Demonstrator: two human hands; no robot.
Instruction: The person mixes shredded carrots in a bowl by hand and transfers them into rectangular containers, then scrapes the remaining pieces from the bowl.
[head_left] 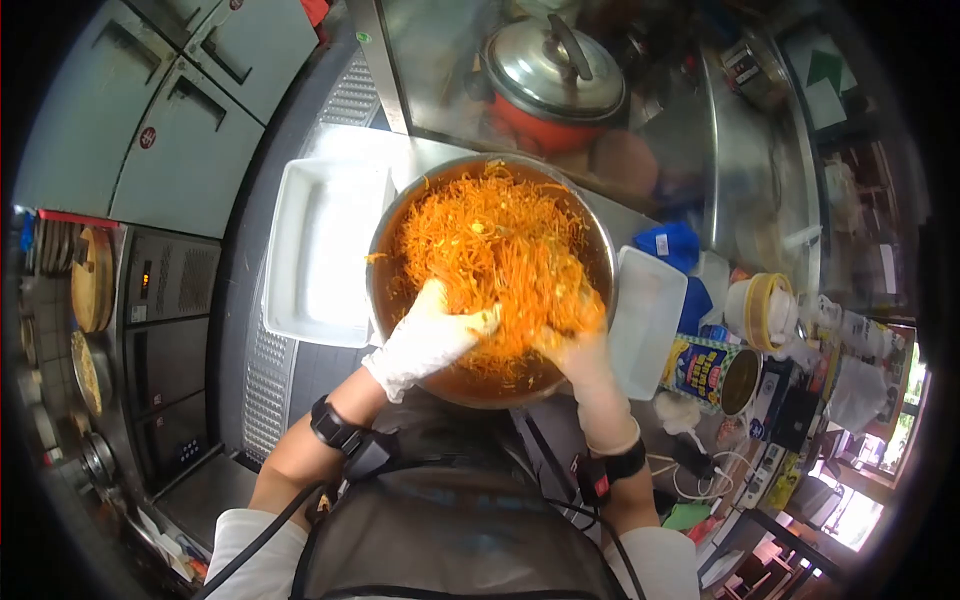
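Observation:
A large metal bowl [610, 235] is heaped with orange shredded carrot [490, 225], with yellowish bits mixed through it. Both of my hands wear whitish gloves and work inside the bowl's near half. At the near left, my left hand [432, 335] has its fingers partly sunk in the shreds and its thumb bent over some of them. Opposite it, my right hand [578, 358] is curled around a clump at the bowl's right side. Motion smears its fingertips, and the shreds hide part of them.
A white plastic tub [280, 250] stands left of the bowl, and a translucent one [650, 320] stands right. Beyond them sits a red pot with a metal lid [555, 70]. A printed tin [705, 375] and a yellow-rimmed container [765, 310] crowd the right side.

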